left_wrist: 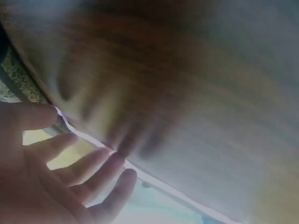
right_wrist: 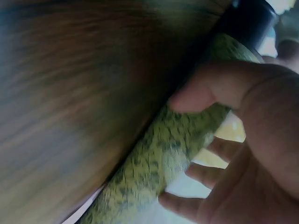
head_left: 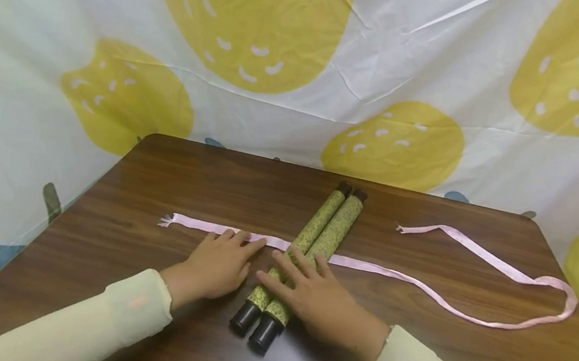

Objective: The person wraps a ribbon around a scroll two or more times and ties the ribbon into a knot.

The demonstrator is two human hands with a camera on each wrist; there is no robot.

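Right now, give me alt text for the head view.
The right hand lies over two green sticks, and the left hand touches a pink ribbon running beneath them. They're on a brown table before a yellow-and-white cloth.

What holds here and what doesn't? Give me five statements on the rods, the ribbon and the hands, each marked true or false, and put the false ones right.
1. Two green-patterned rods lie side by side on the table. True.
2. The pink ribbon passes beneath the rods. True.
3. The ribbon is straight along its whole length. False: it bends back on itself at the right.
4. Both hands are on the rods. False: the right hand lies across them, while the left hand touches the ribbon with its fingers.
5. The rods' near ends have black caps. True.
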